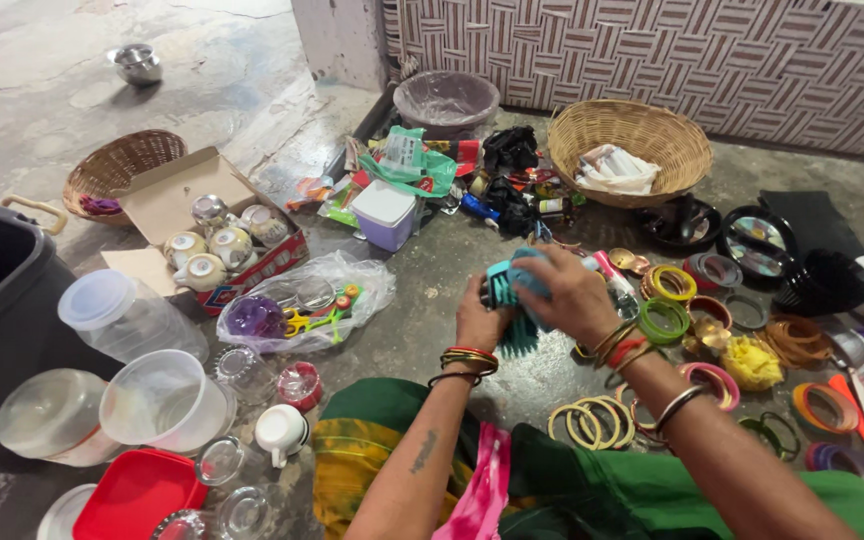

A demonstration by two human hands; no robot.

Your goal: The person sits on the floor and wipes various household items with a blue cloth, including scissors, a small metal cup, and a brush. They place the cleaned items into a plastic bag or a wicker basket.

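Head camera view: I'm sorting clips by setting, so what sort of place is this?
Probably a home floor or courtyard used for sorting household goods: bare concrete floor, a patterned tiled wall, and bangles, wicker baskets and plastic containers spread out around both hands holding a teal comb.

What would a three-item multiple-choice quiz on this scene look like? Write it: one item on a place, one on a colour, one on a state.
1. Where is the cardboard box of teacups?
A. left of the hands
B. inside the big basket
C. on the lap

2. What colour is the comb?
A. red
B. teal
C. white

3. How is the comb held?
A. lying untouched
B. one hand only
C. both hands

A: it sits on the floor, far left.
B: teal teeth show.
C: left hand and right hand both grip it.
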